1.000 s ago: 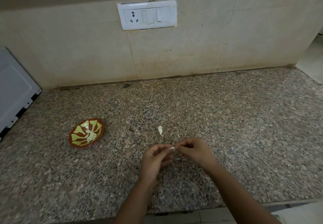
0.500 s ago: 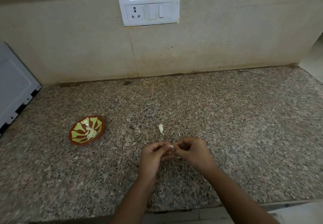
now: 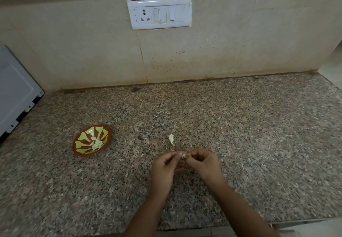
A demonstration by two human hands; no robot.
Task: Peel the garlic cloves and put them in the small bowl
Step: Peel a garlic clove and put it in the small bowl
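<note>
**Caller:** Where's the clove right now?

**Me:** Up off the counter [image 3: 249, 144], pinched between both sets of fingertips. My left hand [image 3: 163, 171] has its thumb and forefinger closed on the garlic clove [image 3: 183, 156] from the 9 o'clock side. My right hand [image 3: 203, 163] nips it from the 3 o'clock side, fingers curled in tight. Both hands are gripping it and the knuckles nearly meet.

**Caller:** Which way is it pointing?

**Me:** Hard to call. Only a pale sliver shows between my fingertips, and the rest is buried under them, so I can't tell its long axis or its tip.

**Caller:** And the bowl?

**Me:** With my hands as the centre of the dial and 12 toward the wall [image 3: 92, 51], the small bowl [image 3: 75, 147] sits out at 9 to 10 o'clock, well apart from my hands. It's resting flat with peeled cloves [image 3: 97, 143] piled near its middle.

**Caller:** Anything else on the stone?

**Me:** There's a pale piece [image 3: 171, 139] at 12 o'clock, just beyond my fingertips, and I can't tell if it's skin or clove. Its long axis runs roughly 12 to 6, narrow end toward me. The switch panel [image 3: 159, 13] is far out at 12, and the white appliance [image 3: 14, 92] is at 10.
</note>
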